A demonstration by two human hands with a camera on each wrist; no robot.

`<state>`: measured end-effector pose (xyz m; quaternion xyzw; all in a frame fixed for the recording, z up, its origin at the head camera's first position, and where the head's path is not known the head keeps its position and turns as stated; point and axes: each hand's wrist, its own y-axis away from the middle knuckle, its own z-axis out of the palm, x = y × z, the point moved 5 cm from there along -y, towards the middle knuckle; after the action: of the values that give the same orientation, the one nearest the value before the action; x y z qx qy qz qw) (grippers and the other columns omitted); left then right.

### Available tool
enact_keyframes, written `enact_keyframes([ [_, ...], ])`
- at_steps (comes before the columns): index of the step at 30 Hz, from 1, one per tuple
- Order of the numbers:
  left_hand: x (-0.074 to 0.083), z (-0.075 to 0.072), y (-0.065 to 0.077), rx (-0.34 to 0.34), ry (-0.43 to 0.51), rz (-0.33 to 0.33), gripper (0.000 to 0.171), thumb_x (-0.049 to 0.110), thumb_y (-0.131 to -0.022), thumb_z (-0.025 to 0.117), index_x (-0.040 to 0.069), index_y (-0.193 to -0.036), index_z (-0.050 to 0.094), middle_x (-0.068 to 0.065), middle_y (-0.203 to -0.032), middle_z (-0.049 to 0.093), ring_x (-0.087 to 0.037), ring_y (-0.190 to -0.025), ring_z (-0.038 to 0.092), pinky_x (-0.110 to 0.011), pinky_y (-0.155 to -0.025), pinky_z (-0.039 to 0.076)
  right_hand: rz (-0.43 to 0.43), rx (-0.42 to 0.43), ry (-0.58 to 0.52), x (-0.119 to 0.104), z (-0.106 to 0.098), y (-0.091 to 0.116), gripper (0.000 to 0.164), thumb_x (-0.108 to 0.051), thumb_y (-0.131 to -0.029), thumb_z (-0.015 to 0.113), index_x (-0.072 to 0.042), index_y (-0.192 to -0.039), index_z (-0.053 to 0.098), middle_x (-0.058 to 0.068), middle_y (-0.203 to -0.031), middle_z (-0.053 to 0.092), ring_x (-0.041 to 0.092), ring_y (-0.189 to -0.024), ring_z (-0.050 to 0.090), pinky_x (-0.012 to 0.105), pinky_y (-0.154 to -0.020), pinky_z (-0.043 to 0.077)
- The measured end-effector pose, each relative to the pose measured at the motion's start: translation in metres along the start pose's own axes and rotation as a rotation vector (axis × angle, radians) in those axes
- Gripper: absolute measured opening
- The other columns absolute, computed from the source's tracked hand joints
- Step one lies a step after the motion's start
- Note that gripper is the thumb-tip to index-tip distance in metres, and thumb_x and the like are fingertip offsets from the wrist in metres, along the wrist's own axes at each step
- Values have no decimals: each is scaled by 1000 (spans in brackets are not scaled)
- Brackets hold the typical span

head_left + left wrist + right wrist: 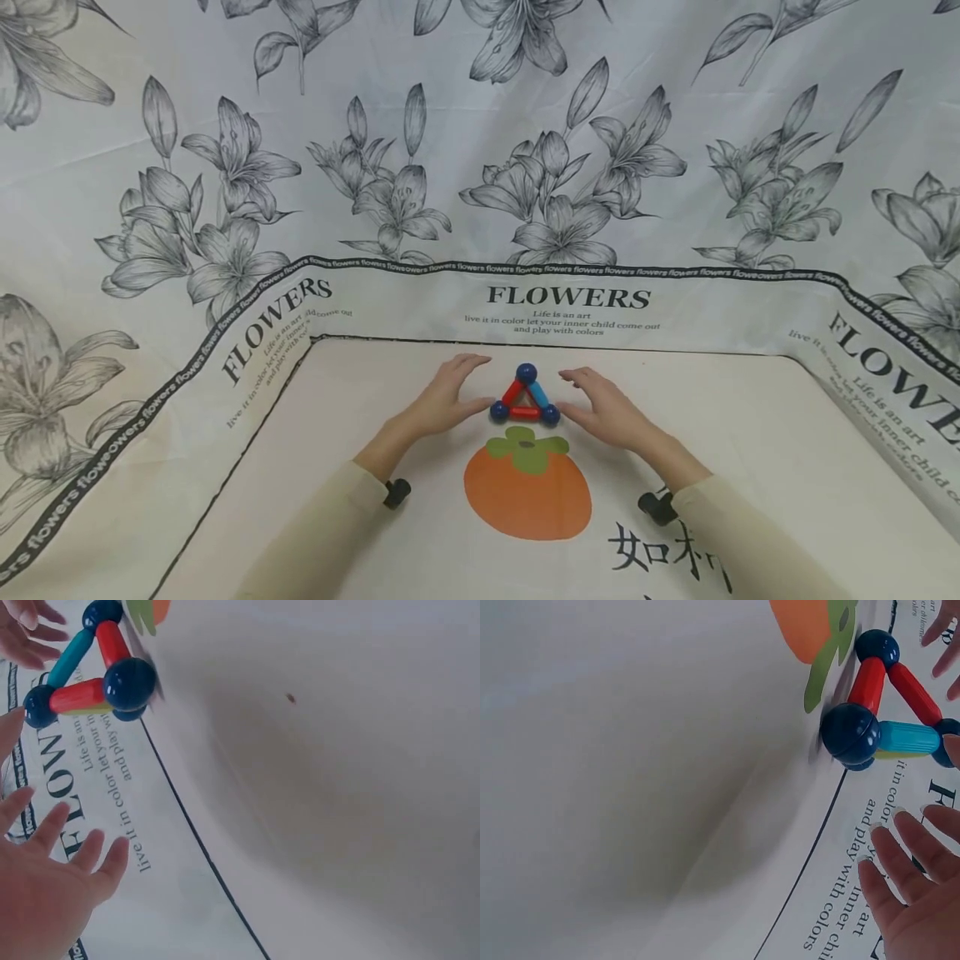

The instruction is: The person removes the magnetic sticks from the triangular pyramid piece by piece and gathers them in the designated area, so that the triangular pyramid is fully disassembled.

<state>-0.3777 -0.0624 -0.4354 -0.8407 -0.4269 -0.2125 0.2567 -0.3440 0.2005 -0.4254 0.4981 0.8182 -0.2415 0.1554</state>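
A triangular frame of magnetic building rods and balls (525,412) stands on the table between the two hands. Dark blue balls mark its corners; two red rods and a light blue rod (909,737) join them on top. Under the top triangle, the wrist views catch part of a yellow-green rod (88,710) and another dark ball. My left hand (448,398) is at its left side, fingers spread, thumb tip close to the left ball (499,410). My right hand (609,410) mirrors it, thumb by the right ball (551,414). Neither hand grips anything.
A printed orange persimmon (528,496) lies flat on the tablecloth just in front of the frame. Black characters (637,546) are printed to its right. Behind the table hangs a flower-patterned cloth (390,192) with a lettered border. Each wrist wears a small black camera (397,493).
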Motion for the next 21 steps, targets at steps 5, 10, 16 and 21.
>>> enact_keyframes([
  [5,5,6,-10,-19,119,22,63,29,-97,71,13,-153,45,-7,-154,46,-32,-140,44,-50,-112,40,31,-7,-112,1,10,-7,46,-21,-98,69,3,-135,58,19,-132,63,38,-117,62,55,-99,50],
  [10,7,15,-16,-21,179,25,63,24,-97,71,14,-153,44,-7,-151,48,-35,-132,53,-46,-102,49,54,-16,-139,0,22,-10,43,-20,-97,69,4,-132,61,17,-125,66,33,-109,63,49,-92,53],
  [16,14,20,-26,-25,198,33,59,26,-98,70,12,-151,46,-7,-149,50,-29,-127,58,-41,-98,52,52,16,-112,-4,25,-18,36,-19,-95,72,0,-124,67,12,-113,70,24,-94,61,36,-78,51],
  [21,23,23,-36,-45,233,50,52,24,-99,69,10,-146,52,-8,-145,54,-30,-122,62,-39,-96,54,49,28,-113,-9,24,-25,26,-16,-94,73,-2,-116,70,8,-106,70,19,-86,58,33,-72,50],
])
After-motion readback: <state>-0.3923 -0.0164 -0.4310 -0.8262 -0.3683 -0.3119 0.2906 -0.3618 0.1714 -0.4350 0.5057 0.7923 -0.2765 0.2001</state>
